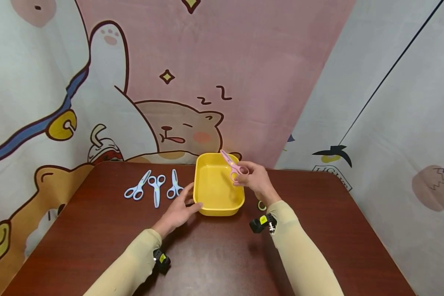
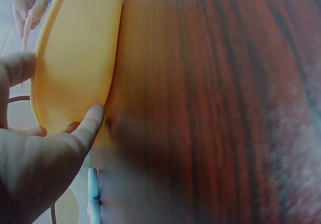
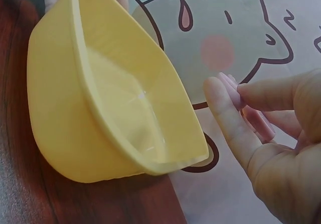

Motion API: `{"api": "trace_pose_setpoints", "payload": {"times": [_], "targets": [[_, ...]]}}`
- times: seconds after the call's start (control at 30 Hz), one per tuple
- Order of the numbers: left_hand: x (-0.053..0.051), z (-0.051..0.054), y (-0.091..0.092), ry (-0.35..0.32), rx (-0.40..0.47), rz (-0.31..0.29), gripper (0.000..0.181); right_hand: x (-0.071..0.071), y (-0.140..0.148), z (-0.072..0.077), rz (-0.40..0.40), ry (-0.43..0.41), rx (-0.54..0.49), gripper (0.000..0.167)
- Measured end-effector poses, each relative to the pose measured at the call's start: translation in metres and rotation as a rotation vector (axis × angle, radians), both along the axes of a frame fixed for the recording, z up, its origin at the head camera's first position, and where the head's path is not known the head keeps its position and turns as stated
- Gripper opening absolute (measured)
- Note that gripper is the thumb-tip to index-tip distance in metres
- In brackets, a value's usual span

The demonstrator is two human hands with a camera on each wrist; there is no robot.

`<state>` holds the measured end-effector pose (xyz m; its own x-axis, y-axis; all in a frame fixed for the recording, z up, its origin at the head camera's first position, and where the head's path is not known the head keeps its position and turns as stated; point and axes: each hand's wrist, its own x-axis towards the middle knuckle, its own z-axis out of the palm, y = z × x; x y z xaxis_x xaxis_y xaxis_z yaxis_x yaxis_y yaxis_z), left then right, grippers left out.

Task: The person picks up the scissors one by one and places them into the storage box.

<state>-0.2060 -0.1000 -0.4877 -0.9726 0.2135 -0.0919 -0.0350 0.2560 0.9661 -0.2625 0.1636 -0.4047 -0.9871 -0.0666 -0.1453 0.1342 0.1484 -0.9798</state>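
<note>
A yellow plastic basin [image 1: 218,212] sits on the table; its inside looks bare. My left hand [image 1: 179,211] grips the basin's left side, thumb at the rim and fingers against the outer wall, as the left wrist view shows [image 2: 40,158]. Over the basin's right rim, my right hand [image 1: 257,179] pinches a pair of pink scissors [image 1: 228,159] by the handle loops, blades tilted up and to the left. The right wrist view shows the pink handle [image 3: 258,121] between thumb and fingers; the blades are hidden there.
Three pairs of light blue scissors lie left of the basin: one at far left [image 1: 136,190], one in the middle [image 1: 156,191], one beside my left hand [image 1: 174,185]. A yellow-green loop [image 1: 261,206] shows partly under my right wrist. A printed cloth [image 1: 266,61] hangs behind the table.
</note>
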Motion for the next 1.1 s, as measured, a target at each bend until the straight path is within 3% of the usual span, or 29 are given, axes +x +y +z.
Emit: {"api": "trace_pose_setpoints", "payload": {"times": [0.47, 1.1], "targets": [[0.000, 0.000, 0.001, 0.007, 0.004, 0.003, 0.079, -0.007, -0.007, 0.005, 0.027, 0.010, -0.056, 0.054], [-0.001, -0.001, 0.001, -0.001, -0.020, 0.013, 0.079, -0.021, -0.018, 0.005, 0.038, -0.023, -0.040, 0.055]]}}
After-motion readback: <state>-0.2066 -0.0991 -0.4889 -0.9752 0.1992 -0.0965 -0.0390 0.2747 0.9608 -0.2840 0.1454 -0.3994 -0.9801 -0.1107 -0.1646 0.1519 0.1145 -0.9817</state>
